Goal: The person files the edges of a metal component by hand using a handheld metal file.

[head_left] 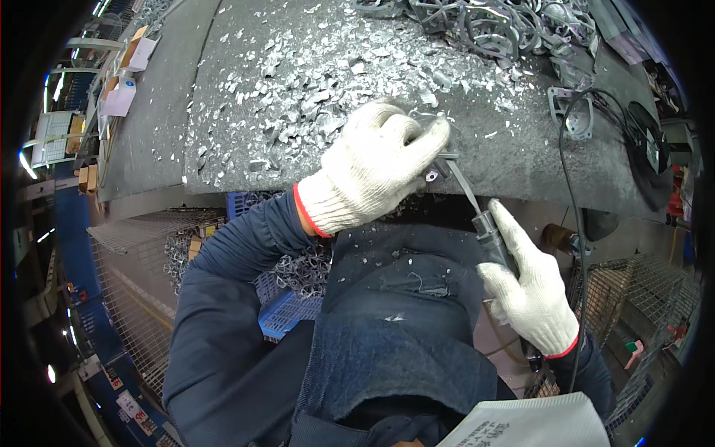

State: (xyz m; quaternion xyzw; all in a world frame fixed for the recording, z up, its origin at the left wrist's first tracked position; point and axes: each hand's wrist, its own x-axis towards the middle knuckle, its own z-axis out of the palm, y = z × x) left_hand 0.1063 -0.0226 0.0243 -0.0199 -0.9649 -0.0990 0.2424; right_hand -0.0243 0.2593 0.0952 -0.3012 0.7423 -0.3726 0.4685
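Note:
My left hand (380, 160), in a white knit glove with a red cuff, is closed over the table's front edge. Its fingers grip a small grey metal part (439, 165), mostly hidden by the glove. In my right hand (532, 287), gloved alike, is a tool with a thin flat metal blade and a dark cylindrical handle (493, 240); its exact kind is unclear. The blade (465, 185) slants up to the left and meets the metal part or lies just beside it. My right index finger stretches along the handle.
Silvery metal flakes (290, 89) litter the dark worktable (514, 167). Metal frames (499, 30) are heaped at the back right, with a single frame (572, 112) nearer. A black cable (577, 216) hangs at right. Below stand wire baskets (134, 276) and a blue crate (287, 313).

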